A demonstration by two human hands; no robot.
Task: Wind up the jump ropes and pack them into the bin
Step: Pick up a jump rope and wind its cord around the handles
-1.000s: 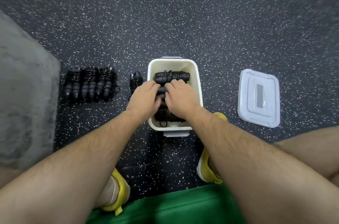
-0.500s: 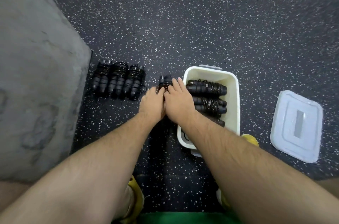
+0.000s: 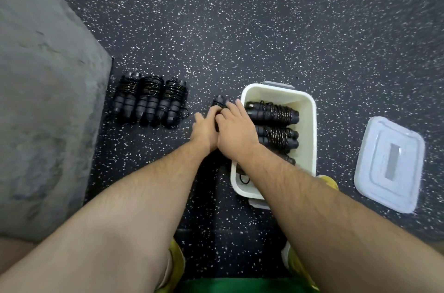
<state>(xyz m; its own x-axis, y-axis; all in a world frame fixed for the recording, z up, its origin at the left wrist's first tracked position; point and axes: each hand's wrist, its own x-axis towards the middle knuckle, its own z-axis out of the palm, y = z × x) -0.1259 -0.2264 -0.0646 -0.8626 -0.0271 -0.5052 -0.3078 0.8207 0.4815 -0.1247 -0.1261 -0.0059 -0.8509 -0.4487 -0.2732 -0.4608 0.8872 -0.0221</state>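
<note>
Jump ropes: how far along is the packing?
Done: at least three packed ropes lie in the bin. In hand: left hand and right hand grip a loose bundle beside it. To do: three floor bundles wait; lid off.

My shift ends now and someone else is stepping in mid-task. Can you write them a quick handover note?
Right hand grips a wound rope on the floor just left of the bin. Left hand touches the same rope, its fingers partly hidden.
Done: at least three packed ropes lie in the bin.
Left: put this rope in, then the row of three ropes on the floor further left.
The lid lies on the floor right of the bin.
</note>
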